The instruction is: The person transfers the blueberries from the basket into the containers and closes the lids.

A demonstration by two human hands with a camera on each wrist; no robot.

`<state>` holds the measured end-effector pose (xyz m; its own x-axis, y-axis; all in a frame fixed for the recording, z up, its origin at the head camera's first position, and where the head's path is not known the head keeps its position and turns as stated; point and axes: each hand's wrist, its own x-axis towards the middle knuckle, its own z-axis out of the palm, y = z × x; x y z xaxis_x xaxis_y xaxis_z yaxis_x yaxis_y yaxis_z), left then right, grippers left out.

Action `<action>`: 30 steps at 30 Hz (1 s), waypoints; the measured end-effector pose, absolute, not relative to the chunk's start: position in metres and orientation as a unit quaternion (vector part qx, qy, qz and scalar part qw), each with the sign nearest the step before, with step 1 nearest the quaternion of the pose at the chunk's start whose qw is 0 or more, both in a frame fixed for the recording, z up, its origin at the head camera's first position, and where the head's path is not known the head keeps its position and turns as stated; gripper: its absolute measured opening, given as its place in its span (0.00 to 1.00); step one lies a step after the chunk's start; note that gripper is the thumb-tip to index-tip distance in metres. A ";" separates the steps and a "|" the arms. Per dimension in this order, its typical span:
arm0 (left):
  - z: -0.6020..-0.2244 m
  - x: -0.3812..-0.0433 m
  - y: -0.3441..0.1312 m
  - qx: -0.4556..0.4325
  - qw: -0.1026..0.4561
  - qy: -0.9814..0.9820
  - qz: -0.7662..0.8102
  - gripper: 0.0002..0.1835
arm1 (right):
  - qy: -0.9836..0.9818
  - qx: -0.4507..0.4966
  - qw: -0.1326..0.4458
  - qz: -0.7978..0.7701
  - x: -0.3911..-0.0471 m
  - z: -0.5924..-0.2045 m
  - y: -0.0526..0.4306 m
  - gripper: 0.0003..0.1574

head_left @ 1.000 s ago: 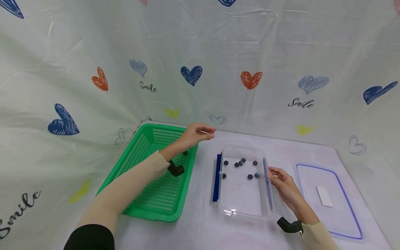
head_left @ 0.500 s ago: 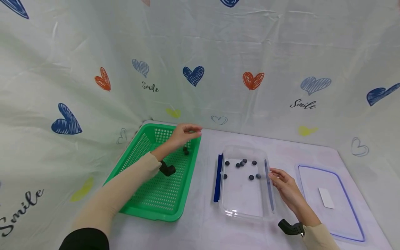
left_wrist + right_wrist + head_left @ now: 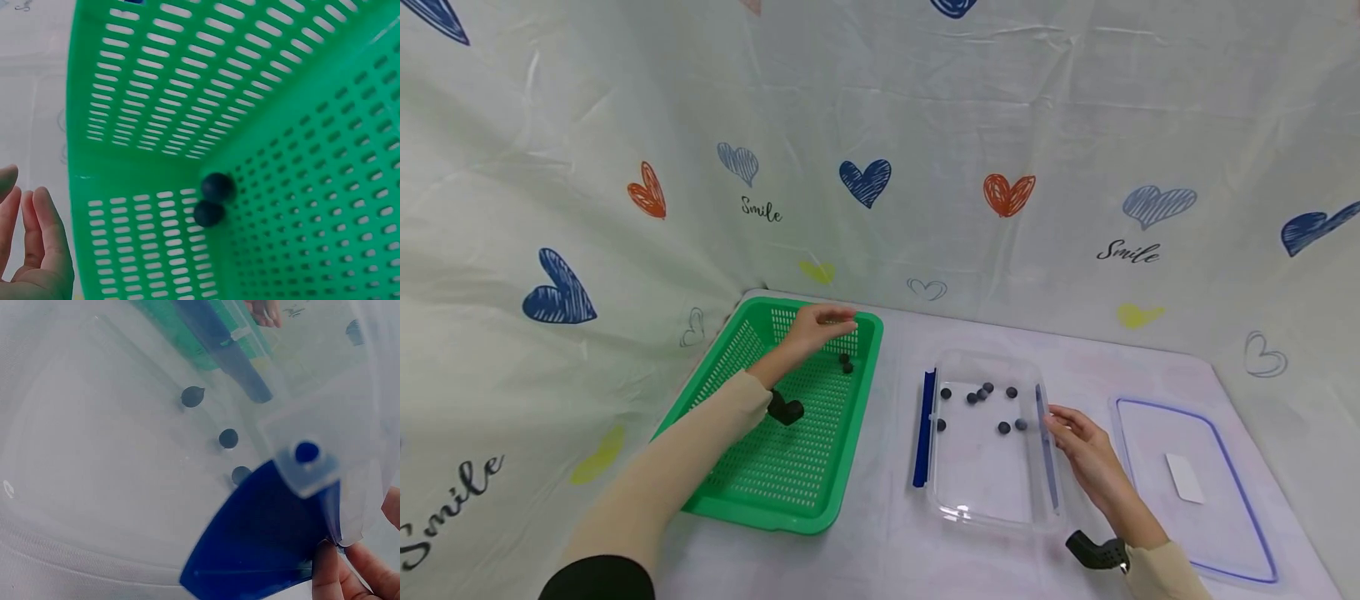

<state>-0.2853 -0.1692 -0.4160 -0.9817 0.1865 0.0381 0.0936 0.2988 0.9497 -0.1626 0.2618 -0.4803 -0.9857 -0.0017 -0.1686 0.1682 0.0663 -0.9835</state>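
Over the far end of a green plastic basket [image 3: 838, 492], my left hand [image 3: 820, 329] hovers with fingers extended and nothing visible between them. Below it, two blueberries [image 3: 217, 187] lie touching in a corner of the basket. A clear plastic food container [image 3: 981, 500] stands to the right with several blueberries [image 3: 1003, 427] scattered over its floor. Its blue side flaps hang outward. My right hand [image 3: 1086, 450] is at the container's right side, thumb and fingers pinching the blue flap [image 3: 262, 537] there. The right wrist view shows this hand [image 3: 359, 578] only in part.
To the right of the container lies a clear lid [image 3: 1210, 533] with a blue seal and a white label [image 3: 1183, 477]. Behind the table hangs a sheet [image 3: 925, 100] printed with hearts. The other blue flap [image 3: 923, 429] sticks out toward the basket.
My left hand has moved left, from beyond the basket's right rim to over the basket, uncovering the second blueberry inside. The right hand stays at the container; the view shifted slightly.
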 end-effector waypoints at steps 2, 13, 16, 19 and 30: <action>-0.419 -0.286 -0.172 0.077 0.042 0.813 0.576 0.19 | 0.727 0.058 0.059 -0.682 -0.162 -0.481 0.262 0.34; -0.445 -0.289 -0.181 0.069 0.045 0.847 0.525 0.19 | 0.737 0.061 0.053 -0.671 -0.160 -0.484 0.261 0.34; -0.454 -0.287 -0.181 0.063 0.047 0.848 0.524 0.18 | 0.737 0.060 0.050 -0.671 -0.160 -0.484 0.261 0.34; -0.460 -0.286 -0.182 0.055 0.046 0.848 0.526 0.17 | 0.738 0.057 0.047 -0.670 -0.160 -0.485 0.261 0.34; -0.477 -0.283 -0.183 0.027 0.033 0.860 0.508 0.15 | 0.742 0.052 0.048 -0.667 -0.162 -0.484 0.261 0.34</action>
